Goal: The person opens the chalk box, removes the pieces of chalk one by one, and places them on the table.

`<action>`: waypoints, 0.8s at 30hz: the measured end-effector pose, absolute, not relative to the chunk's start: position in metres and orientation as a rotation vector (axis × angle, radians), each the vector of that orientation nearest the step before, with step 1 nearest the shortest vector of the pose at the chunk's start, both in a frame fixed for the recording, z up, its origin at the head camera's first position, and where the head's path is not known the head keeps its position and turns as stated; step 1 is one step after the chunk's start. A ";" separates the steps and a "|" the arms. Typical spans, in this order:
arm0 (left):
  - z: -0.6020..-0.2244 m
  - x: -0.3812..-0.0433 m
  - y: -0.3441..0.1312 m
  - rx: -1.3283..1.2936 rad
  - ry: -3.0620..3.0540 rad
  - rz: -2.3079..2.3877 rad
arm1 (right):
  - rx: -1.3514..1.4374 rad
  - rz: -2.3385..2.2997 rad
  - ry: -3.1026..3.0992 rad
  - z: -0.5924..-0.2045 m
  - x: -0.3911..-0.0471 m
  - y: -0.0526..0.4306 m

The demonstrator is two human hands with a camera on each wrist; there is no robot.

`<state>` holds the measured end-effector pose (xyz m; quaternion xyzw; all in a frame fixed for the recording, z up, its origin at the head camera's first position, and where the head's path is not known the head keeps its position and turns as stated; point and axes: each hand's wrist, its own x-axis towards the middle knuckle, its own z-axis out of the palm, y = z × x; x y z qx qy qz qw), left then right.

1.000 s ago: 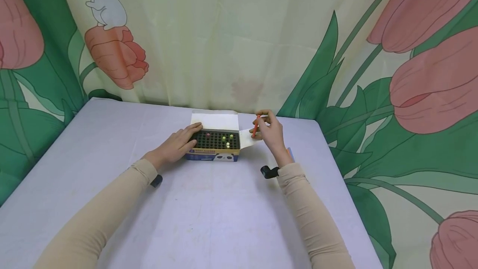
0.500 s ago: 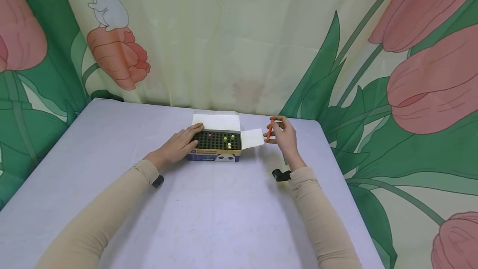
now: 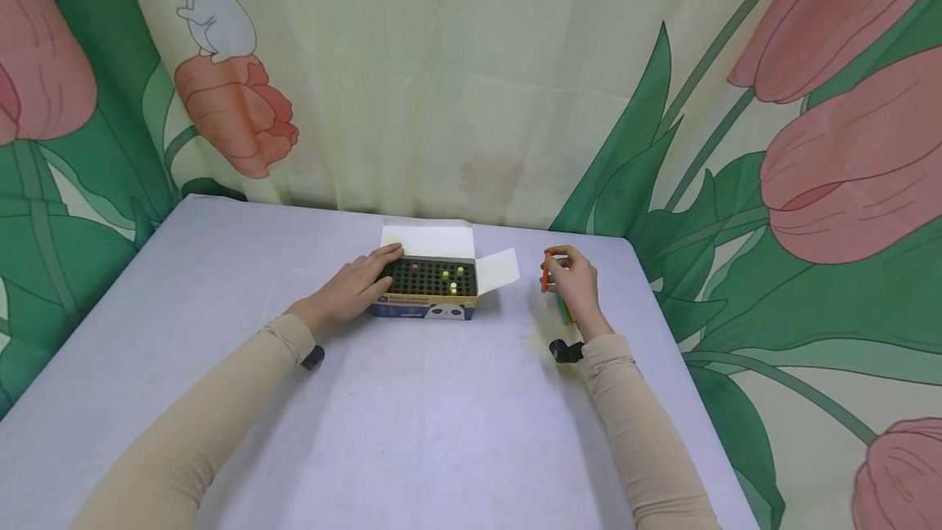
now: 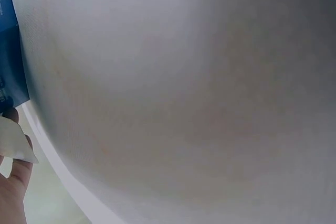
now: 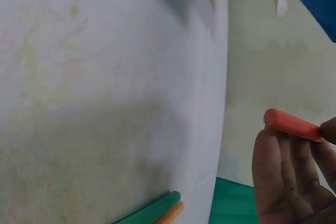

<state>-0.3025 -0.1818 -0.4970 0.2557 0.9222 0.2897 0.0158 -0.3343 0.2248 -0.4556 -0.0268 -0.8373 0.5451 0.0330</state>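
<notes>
The blue and yellow chalk box (image 3: 423, 308) stands on the table with its lid folded back. A black grid of holes (image 3: 419, 285) inside it holds a red chalk stick and several yellow-green ones. My left hand (image 3: 352, 281) rests on the box's left end, fingers over the edge; in the left wrist view a white flap (image 4: 14, 142) covers part of that hand. To the right of the box, my right hand (image 3: 578, 278) pinches an orange-red chalk stick (image 5: 294, 125) between thumb and fingers, above the table. Below it lie a green chalk stick (image 5: 153, 211) and an orange chalk stick (image 5: 171, 214).
A white side flap (image 3: 497, 271) sticks out from the box's right end, towards the right hand. The raised white lid (image 3: 428, 239) stands behind the box. The table (image 3: 441, 415) has a white cover with faint chalk marks, and a printed curtain (image 3: 412, 88) hangs behind it.
My right hand has moved right and down towards me with the orange-red chalk stick, away from the box and its side flap. The left hand stays on the box.
</notes>
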 end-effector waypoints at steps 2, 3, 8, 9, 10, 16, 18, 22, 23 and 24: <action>-0.498 -0.302 -0.182 0.795 2.866 0.906 | -0.099 1.592 -2.640 -0.459 -0.335 0.226; -0.498 -0.302 -0.182 0.795 2.866 0.909 | -0.108 1.563 -2.662 -0.460 -0.335 0.227; -0.499 -0.302 -0.182 0.790 2.870 0.912 | -0.175 1.455 -2.725 -0.469 -0.337 0.233; -0.499 -0.302 -0.182 0.791 2.873 0.909 | -0.193 1.442 -2.731 -0.470 -0.337 0.235; -0.499 -0.302 -0.182 0.792 2.874 0.909 | -0.207 1.428 -2.739 -0.472 -0.338 0.236; -0.497 -0.302 -0.182 0.792 2.873 0.917 | -0.260 1.419 -2.763 -0.476 -0.338 0.241; -0.497 -0.302 -0.181 0.793 2.873 0.917 | -0.266 1.414 -2.771 -0.477 -0.338 0.242; -0.497 -0.302 -0.181 0.789 2.872 0.911 | -0.247 1.316 -2.816 -0.478 -0.338 0.245; -0.497 -0.303 -0.182 0.790 2.872 0.911 | -0.238 1.280 -2.834 -0.478 -0.338 0.245; -0.497 -0.303 -0.182 0.790 2.872 0.912 | -0.231 1.247 -2.852 -0.478 -0.339 0.246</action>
